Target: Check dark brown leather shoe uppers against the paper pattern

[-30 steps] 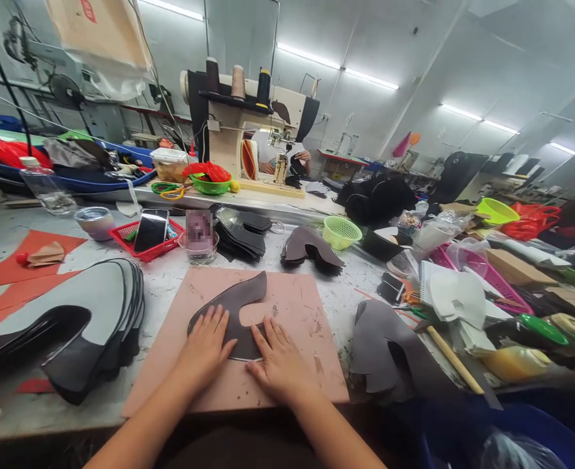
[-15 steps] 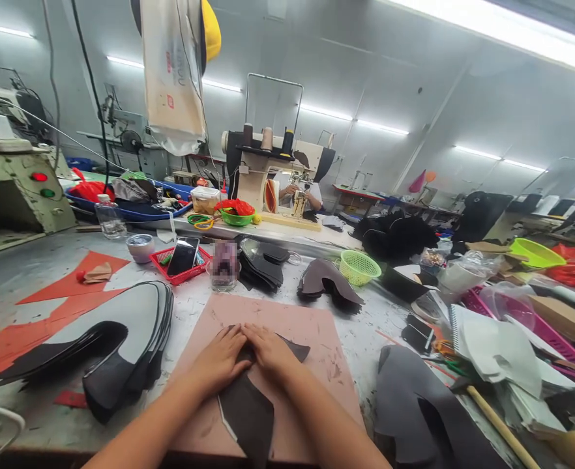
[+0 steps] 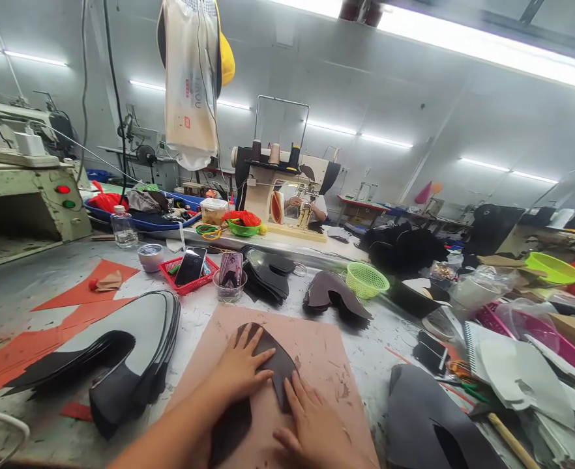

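Observation:
A dark brown leather shoe-upper piece (image 3: 272, 358) lies on a pink cutting board (image 3: 326, 352) at the near edge of the workbench. My left hand (image 3: 241, 371) rests flat on its upper part, fingers spread. Lower right on the piece, my right hand (image 3: 311, 426) presses down with fingers stretched out toward its edge. Neither hand grips anything. Part of the leather runs under my left forearm toward the bench edge.
A stack of grey and black upper pieces (image 3: 121, 358) lies to the left, and grey leather pieces (image 3: 429, 423) to the right. Behind the board stand a cup holding a phone (image 3: 230, 277), a red tray (image 3: 187, 270) and a green basket (image 3: 366, 280). Another person works at a sewing machine (image 3: 287, 189) behind.
The leather piece has been turned on the board between my hands. My right hand slid down toward me while the left stayed on top. The camera tilted up.

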### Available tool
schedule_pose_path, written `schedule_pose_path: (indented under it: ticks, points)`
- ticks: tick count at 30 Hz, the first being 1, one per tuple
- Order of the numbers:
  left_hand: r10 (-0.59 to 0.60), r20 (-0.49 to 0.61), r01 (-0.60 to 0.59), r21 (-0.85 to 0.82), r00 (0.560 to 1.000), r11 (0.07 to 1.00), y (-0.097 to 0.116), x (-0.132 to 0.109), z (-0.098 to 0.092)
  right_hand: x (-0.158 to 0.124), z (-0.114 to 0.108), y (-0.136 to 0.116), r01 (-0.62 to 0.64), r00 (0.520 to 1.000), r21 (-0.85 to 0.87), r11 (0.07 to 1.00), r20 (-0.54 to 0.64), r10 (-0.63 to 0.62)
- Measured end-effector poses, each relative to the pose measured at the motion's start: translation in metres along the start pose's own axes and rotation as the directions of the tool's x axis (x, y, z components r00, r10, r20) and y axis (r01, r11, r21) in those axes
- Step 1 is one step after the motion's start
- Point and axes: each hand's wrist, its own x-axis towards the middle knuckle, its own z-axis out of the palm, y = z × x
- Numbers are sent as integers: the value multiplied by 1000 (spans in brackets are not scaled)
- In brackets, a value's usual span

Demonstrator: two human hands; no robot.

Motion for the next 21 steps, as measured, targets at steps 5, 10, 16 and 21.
schedule_pose_path:
  ticks: [5,10,16,21]
  points:
    - [308,-22,-308,-34,951,951,8,19,9,29,-33,-10,78,972,218,973,-235,-26]
    - [25,-283,-52,-90,959,995,-1,18,20,109,-19,-2,215,915,267,939,-391,-98]
    - [4,-106,-2,17,994,1000,-10,-28,23,120,5,-3,135,930,22,991,-347,-119]
    - [159,16,-159,-18,987,987,-15,-87,44,118,4,0,135,955,-40,990,-262,-141]
